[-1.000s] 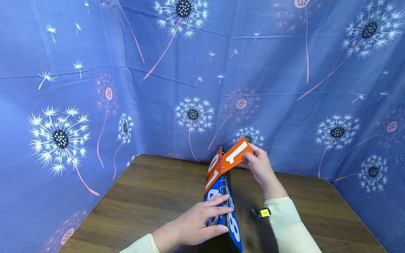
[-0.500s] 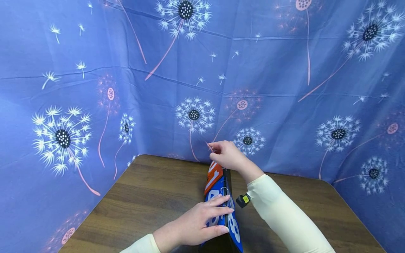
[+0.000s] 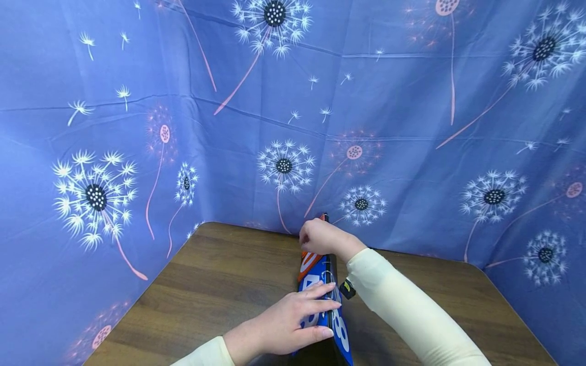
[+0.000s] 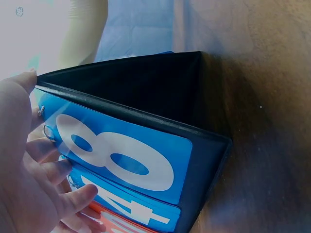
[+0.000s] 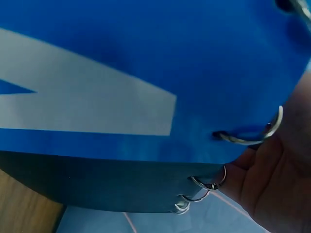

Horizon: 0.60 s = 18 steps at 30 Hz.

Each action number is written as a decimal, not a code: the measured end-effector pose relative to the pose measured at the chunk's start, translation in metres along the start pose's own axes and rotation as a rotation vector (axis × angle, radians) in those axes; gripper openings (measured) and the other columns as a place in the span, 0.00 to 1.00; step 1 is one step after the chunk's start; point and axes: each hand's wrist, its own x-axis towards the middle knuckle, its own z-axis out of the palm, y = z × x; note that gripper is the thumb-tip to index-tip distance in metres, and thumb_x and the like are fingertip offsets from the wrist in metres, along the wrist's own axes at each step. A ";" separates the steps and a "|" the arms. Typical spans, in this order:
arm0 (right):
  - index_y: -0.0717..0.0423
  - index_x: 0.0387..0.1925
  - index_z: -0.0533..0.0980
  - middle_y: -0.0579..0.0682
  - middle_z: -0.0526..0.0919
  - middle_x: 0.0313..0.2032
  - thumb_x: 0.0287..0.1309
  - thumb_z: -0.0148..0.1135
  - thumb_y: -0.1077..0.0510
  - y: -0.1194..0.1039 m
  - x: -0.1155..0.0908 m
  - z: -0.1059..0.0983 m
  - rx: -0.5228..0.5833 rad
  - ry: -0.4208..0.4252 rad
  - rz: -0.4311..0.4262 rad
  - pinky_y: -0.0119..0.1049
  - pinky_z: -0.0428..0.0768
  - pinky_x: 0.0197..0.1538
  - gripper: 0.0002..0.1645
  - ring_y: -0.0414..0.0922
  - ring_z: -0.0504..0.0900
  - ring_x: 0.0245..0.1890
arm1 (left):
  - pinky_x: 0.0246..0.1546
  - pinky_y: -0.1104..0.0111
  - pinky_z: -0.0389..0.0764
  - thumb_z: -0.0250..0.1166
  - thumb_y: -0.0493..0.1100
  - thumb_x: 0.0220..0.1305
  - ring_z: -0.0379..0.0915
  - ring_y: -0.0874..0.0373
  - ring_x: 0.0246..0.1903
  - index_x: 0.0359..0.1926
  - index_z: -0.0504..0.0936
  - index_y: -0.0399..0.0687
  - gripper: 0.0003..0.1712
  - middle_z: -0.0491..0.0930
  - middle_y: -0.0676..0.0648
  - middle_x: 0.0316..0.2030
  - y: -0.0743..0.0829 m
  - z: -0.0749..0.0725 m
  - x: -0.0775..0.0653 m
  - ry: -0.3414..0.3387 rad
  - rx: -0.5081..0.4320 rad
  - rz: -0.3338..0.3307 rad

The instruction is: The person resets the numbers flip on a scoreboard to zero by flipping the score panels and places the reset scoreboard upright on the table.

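Note:
A tabletop flip scoreboard (image 3: 327, 269) stands like a tent, its ridge running away from me, with number cards hung on metal rings. My left hand (image 3: 293, 320) lies over the near part of the ridge, fingers spread across the rings, beside a blue 8 card (image 4: 116, 150) and a blue 4 card (image 4: 141, 213). At the far end my right hand (image 3: 322, 236) reaches across the ridge to the left face. Its fingers are curled at an orange number card (image 3: 309, 263) bearing a white 0; the fingertips are hidden. In the right wrist view, a blue card (image 5: 121, 58) covers much of the scene.
The scoreboard stands on a brown wooden table (image 3: 229, 274). A blue cloth (image 3: 220, 152) with dandelion prints hangs behind and along the sides. A small black wrist camera (image 3: 348, 288) sits under the right sleeve (image 3: 403, 305), close to the scoreboard's right face.
My right hand has carried an orange card from the right side over the ridge and down onto the left face. A 0 now shows where a 1 was. The left hand stays put.

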 end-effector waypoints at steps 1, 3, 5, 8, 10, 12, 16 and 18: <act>0.53 0.31 0.89 0.43 0.89 0.30 0.59 0.68 0.61 0.000 0.000 0.001 0.000 -0.001 -0.002 0.33 0.85 0.37 0.05 0.35 0.82 0.28 | 0.73 0.49 0.70 0.51 0.61 0.79 0.57 0.48 0.79 0.73 0.71 0.66 0.27 0.56 0.56 0.80 0.000 0.000 0.000 -0.001 -0.001 0.001; 0.52 0.31 0.88 0.42 0.88 0.29 0.60 0.68 0.61 0.001 0.000 0.001 0.000 -0.006 0.002 0.33 0.84 0.36 0.05 0.35 0.80 0.27 | 0.73 0.49 0.70 0.52 0.60 0.79 0.57 0.48 0.79 0.73 0.71 0.66 0.26 0.56 0.56 0.80 0.000 -0.001 0.001 -0.004 -0.006 0.001; 0.52 0.32 0.88 0.42 0.87 0.29 0.61 0.67 0.60 0.001 0.000 0.001 -0.002 -0.015 0.014 0.33 0.83 0.36 0.05 0.35 0.79 0.27 | 0.73 0.49 0.70 0.52 0.59 0.79 0.57 0.48 0.79 0.73 0.71 0.66 0.26 0.56 0.56 0.80 0.000 -0.001 0.001 -0.007 -0.009 0.001; 0.51 0.33 0.87 0.42 0.88 0.31 0.63 0.67 0.59 -0.001 -0.001 0.000 -0.009 -0.036 0.029 0.34 0.84 0.39 0.06 0.36 0.80 0.29 | 0.73 0.48 0.70 0.53 0.59 0.79 0.56 0.48 0.79 0.73 0.71 0.66 0.26 0.56 0.56 0.80 0.000 -0.001 0.002 -0.010 -0.014 -0.001; 0.51 0.35 0.88 0.43 0.89 0.33 0.64 0.66 0.59 -0.001 -0.002 0.000 -0.009 -0.046 0.039 0.36 0.85 0.42 0.06 0.36 0.82 0.31 | 0.73 0.48 0.70 0.53 0.59 0.79 0.56 0.48 0.79 0.74 0.70 0.67 0.26 0.55 0.56 0.80 0.000 -0.001 0.002 -0.014 -0.019 -0.005; 0.51 0.36 0.88 0.45 0.89 0.35 0.64 0.66 0.58 -0.001 -0.002 0.001 -0.003 -0.050 0.047 0.38 0.86 0.44 0.06 0.37 0.83 0.33 | 0.73 0.48 0.70 0.52 0.59 0.79 0.56 0.48 0.79 0.74 0.70 0.67 0.26 0.55 0.57 0.80 0.000 -0.001 0.002 -0.016 -0.021 -0.010; 0.51 0.41 0.88 0.45 0.90 0.39 0.65 0.66 0.55 -0.001 -0.005 0.003 0.051 -0.058 0.062 0.39 0.87 0.49 0.08 0.37 0.85 0.38 | 0.72 0.48 0.70 0.51 0.60 0.79 0.57 0.50 0.79 0.74 0.70 0.67 0.26 0.56 0.56 0.80 0.000 -0.001 0.001 -0.012 0.001 -0.001; 0.49 0.43 0.88 0.43 0.90 0.40 0.66 0.66 0.53 -0.001 -0.006 0.004 0.086 -0.070 0.056 0.38 0.87 0.50 0.09 0.36 0.85 0.39 | 0.72 0.47 0.71 0.51 0.61 0.79 0.58 0.51 0.78 0.74 0.71 0.67 0.26 0.57 0.56 0.80 0.000 -0.002 0.001 -0.007 0.019 0.008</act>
